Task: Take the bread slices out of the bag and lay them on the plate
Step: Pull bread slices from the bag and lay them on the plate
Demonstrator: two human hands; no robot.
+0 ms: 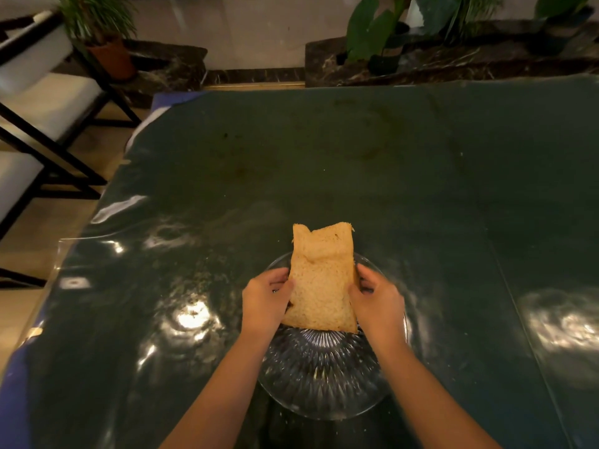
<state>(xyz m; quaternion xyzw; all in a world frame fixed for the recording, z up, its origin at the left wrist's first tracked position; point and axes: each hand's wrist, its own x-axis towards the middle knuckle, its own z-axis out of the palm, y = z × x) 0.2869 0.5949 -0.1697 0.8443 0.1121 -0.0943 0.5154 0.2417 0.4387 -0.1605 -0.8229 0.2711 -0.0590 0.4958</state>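
A pale brown bread slice [321, 280] is held over the far half of a clear ribbed glass plate [324, 377]. My left hand [264, 303] grips its left edge and my right hand [377, 303] grips its right edge. The slice's far end is bent and sticks out past the plate's rim. Whether its near edge touches the plate I cannot tell. No bag is in view.
The plate sits near the front of a dark green glossy table [356, 173] with crumbs and light reflections. Chairs [42, 118] stand off the left edge. Potted plants [107, 43] line a dark ledge [453, 63] behind the table.
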